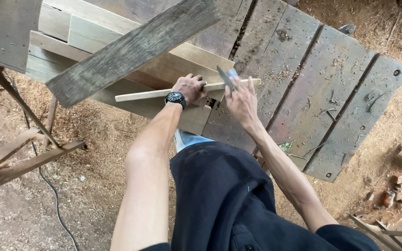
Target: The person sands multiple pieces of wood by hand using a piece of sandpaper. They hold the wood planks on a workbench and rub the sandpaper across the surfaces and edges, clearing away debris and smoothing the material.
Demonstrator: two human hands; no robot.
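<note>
Pale wood strip (164, 94) lies across the table's (331, 93) near edge, my left hand (190, 87) clamped on it, steadying it for the metal blade (226, 76) gripped in my right hand (242, 103).

This is a rough woodworking shop with a dirt floor. Sawdust and shavings (94, 139) cover the ground, a worn plank workbench (331, 93) carries stacked boards (131, 51), and a thin wooden strip (150, 95) lies across them. Offcut blocks (398, 186) lie scattered in the dust, and a power cable (47, 186) trails past a timber trestle (29, 148).
</note>
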